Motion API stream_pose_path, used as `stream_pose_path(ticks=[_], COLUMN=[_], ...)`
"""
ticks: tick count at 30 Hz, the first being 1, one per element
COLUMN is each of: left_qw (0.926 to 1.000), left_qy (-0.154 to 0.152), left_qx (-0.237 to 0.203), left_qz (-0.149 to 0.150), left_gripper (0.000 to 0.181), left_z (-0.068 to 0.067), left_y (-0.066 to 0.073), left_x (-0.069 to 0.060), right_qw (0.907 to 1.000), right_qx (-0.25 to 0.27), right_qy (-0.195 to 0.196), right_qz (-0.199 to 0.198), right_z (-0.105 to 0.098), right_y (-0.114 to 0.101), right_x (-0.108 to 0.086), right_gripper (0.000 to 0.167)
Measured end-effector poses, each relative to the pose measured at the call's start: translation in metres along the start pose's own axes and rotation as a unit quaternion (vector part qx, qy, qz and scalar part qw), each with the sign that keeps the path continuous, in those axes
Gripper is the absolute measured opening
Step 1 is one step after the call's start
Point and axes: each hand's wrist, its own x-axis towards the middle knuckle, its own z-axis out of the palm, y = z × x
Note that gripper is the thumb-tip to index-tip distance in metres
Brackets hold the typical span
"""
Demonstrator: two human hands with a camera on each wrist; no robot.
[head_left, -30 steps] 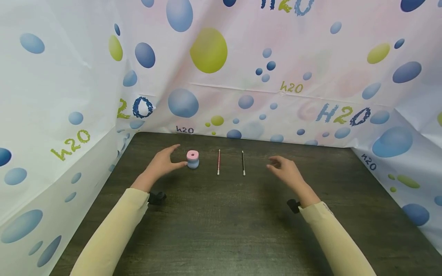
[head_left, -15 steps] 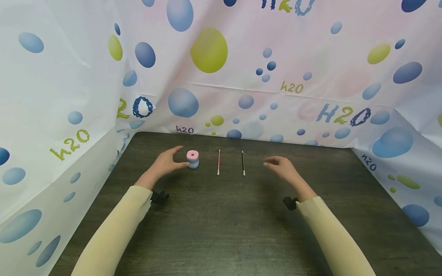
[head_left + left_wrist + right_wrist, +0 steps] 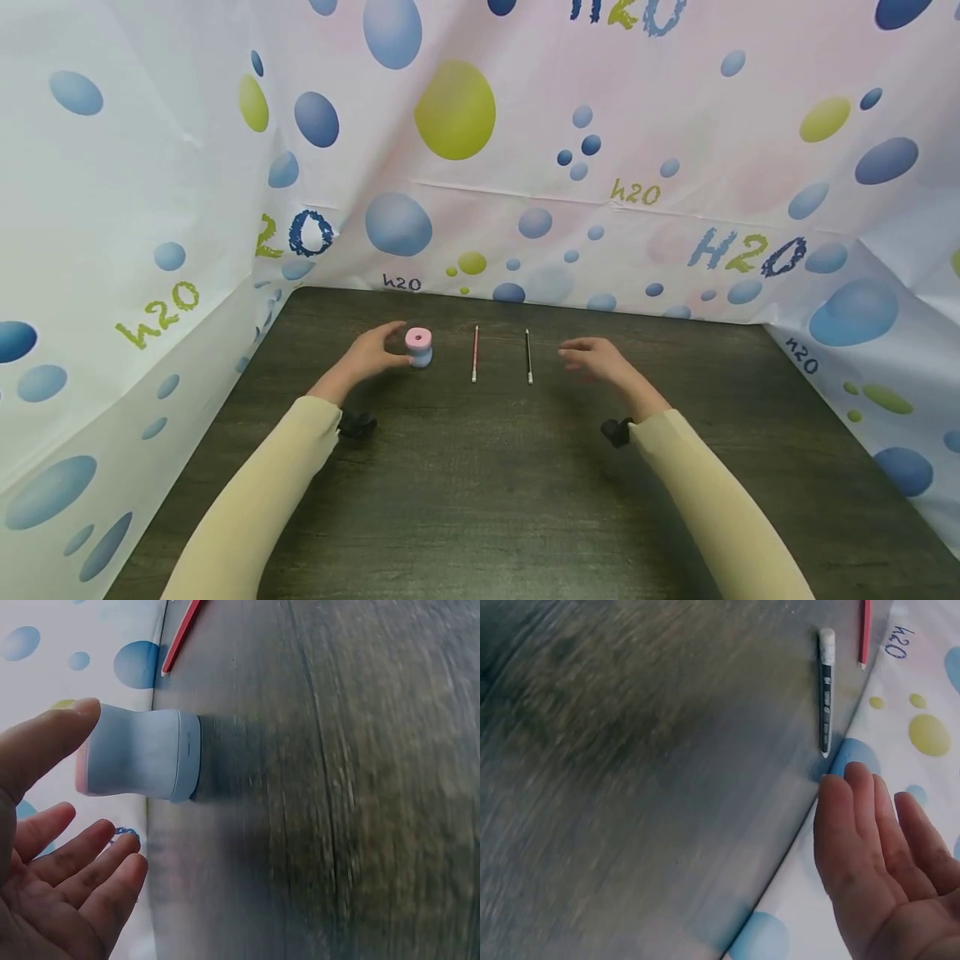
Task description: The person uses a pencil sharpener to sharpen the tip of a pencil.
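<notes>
A small waisted pencil sharpener (image 3: 419,354), pale blue with a pink top and a dark hole in it, stands upright on the table. My left hand (image 3: 371,351) is at its left side, thumb and fingers spread apart. In the left wrist view the thumb overlaps the sharpener (image 3: 139,754); whether it touches I cannot tell, and the other fingers are clear of it. A red pencil (image 3: 475,354) and a black pencil (image 3: 528,357) lie side by side, white ends toward me. Just right of the black pencil, my right hand (image 3: 600,358) hovers with loosely bent fingers, holding nothing.
The dark wooden table (image 3: 480,483) runs back to a white sheet (image 3: 570,192) with blue and green dots. More of that sheet closes off the left and right sides. A black camera mount sits at each wrist.
My left hand has moved slightly right, closer round the sharpener. My right hand has moved left toward the black pencil. The sharpener and both pencils have stayed in place.
</notes>
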Motion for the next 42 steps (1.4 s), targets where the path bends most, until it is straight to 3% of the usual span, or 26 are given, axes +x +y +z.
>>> stream_pose_path(ticks=[17,34,42], left_qw=[0.9984,0.9969,0.9977], left_qy=[-0.002,-0.010,-0.010], left_qx=[-0.056,-0.077,-0.067], left_qz=[0.000,-0.010,0.009], left_gripper=[0.077,0.074,0.076], left_z=[0.005,0.009,0.009], left_y=[-0.003,-0.005,-0.010], left_x=[0.013,0.016,0.022], right_qw=[0.9937,0.9861,0.9866], right_qx=[0.104,0.146,0.140], right_qy=[-0.033,-0.041,-0.048], right_qz=[0.025,0.068,0.069], right_z=[0.005,0.015,0.021], right_y=[-0.004,-0.005,-0.007], right_x=[0.026,0.050,0.054], right_gripper=[0.057,0.059,0.058])
